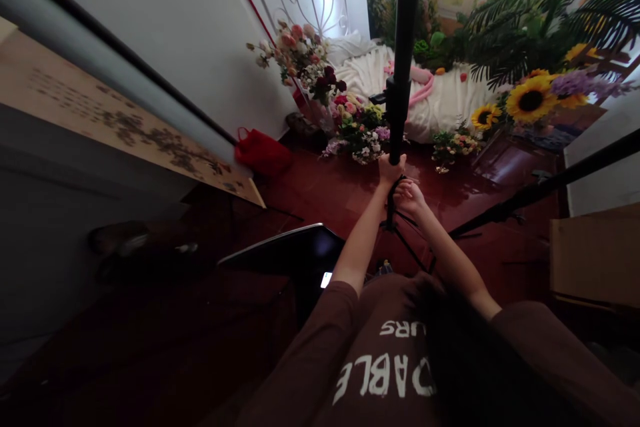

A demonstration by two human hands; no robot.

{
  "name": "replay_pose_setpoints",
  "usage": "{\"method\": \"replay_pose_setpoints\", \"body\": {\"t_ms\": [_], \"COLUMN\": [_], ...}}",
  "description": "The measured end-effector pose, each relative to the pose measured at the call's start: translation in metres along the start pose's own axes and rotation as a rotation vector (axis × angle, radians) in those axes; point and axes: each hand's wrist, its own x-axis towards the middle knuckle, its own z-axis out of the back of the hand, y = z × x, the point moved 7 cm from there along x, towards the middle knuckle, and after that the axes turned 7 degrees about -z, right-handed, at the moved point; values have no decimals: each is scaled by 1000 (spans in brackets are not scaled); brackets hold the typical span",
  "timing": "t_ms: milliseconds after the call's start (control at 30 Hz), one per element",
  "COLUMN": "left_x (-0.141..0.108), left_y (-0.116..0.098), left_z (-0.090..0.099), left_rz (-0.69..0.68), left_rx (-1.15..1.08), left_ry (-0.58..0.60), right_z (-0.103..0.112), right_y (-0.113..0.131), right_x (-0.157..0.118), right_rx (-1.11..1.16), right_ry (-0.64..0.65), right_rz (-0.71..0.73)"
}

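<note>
A black stand (pixel 399 103) rises upright in front of me, its thin legs spreading low down near the floor. My left hand (pixel 391 169) is wrapped round the pole just below a thicker black section. Slightly lower and to the right, my right hand (pixel 409 195) has its fingers curled at the pole, beside a dark loop that looks like a cable or strap. What the right fingers pinch is too small to make out.
Flower bunches (pixel 367 130) and sunflowers (pixel 531 101) stand ahead by a white-draped bed (pixel 450 97). A red bag (pixel 263 152) lies left. A dark screen (pixel 300 248) is close by my left arm. Another black pole (pixel 550 183) slants at right, near a cardboard box (pixel 597 257).
</note>
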Motion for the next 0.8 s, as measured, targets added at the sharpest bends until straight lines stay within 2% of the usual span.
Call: {"method": "replay_pose_setpoints", "body": {"t_ms": [100,233,367,533,667,733,800], "left_x": [-1,-15,-51,-114,-161,-176,-184], "left_y": [0,3,21,60,93,98,92], "left_z": [0,4,9,8,-14,-38,-69], "left_rz": [23,72,104,78,224,259,229], "left_rx": [2,-20,-7,2,83,90,53], "left_ry": [-9,-66,-108,-177,-168,-92,38], "right_z": [3,26,70,139,181,195,202], "right_y": [-3,-8,-6,8,35,58,84], "right_x": [-4,-21,-53,-114,-165,-195,-227], "right_rx": [44,10,-165,-271,-256,-254,-252], "right_ry": [-21,-176,-338,-588,-769,-885,-973], "right_rz": [-60,-109,-35,118,275,414,595]}}
